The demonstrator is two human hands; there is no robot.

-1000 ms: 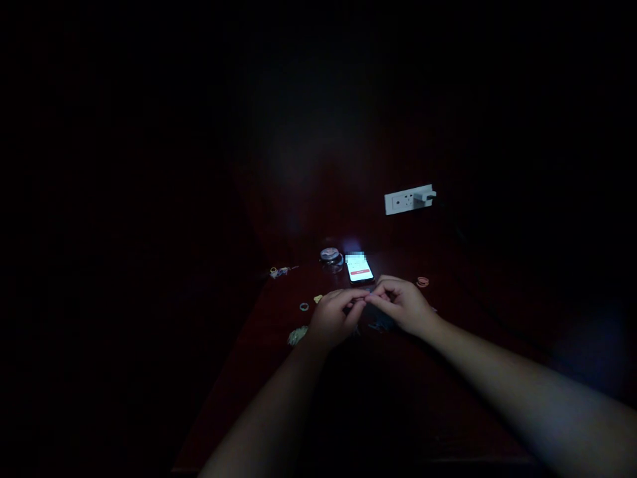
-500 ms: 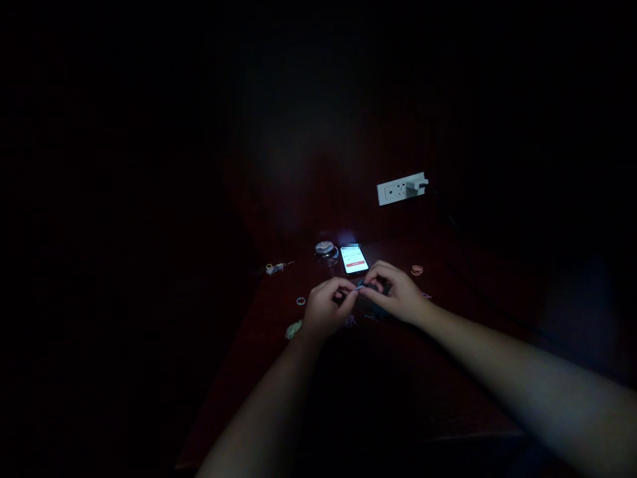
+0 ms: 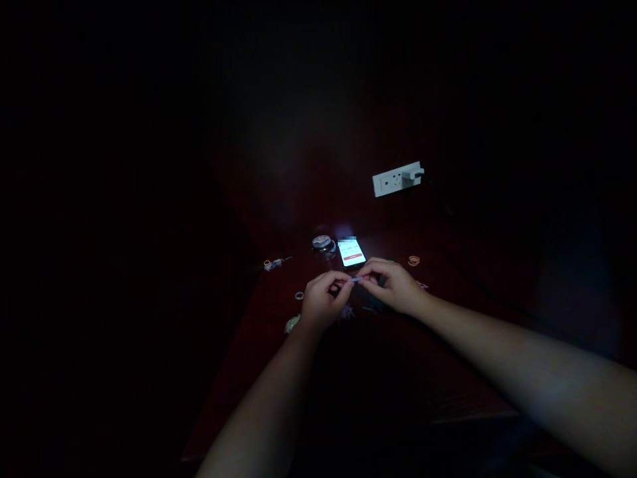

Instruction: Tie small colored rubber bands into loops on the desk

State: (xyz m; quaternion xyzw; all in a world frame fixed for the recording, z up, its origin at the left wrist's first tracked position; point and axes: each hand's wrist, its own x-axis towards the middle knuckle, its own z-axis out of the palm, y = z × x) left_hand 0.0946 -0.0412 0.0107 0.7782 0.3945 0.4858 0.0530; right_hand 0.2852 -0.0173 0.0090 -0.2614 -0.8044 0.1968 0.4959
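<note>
Pinching a small pale purple strip point(image 3: 355, 279) between them, the two hands meet above the table point(image 3: 249, 358). The left hand point(image 3: 322, 302) has its thumb and fingertips drawn close on the near end of the strip; the right hand point(image 3: 391, 285) grips the other end in the same narrow way. The strip stretches across the short gap between the fingertips, off the tabletop. Whether it is one loop or several linked together is too small to tell.

Just below the hands lies a loose purple heap point(image 3: 347, 312), and some dark teal pieces point(image 3: 377, 303) sit in the shadow under the right hand. Beside the left hand are a small closed ring point(image 3: 299, 295) and a pale green heap point(image 3: 292, 324). Orange loops point(image 3: 413, 261) lie beyond the right wrist. Judging by this, handling looks to be midway: the strip is in the fingers and not set down, the ring lies finished-looking on its own, and the heaps remain loose.

Farther out, a lit phone point(image 3: 352, 252) lies just past the fingertips, next to a lidded jar point(image 3: 324, 247). Off to the left is a mixed cluster point(image 3: 273, 264) with a yellow loop. Behind, a white socket panel point(image 3: 388, 184) holds a plug point(image 3: 412, 174).
</note>
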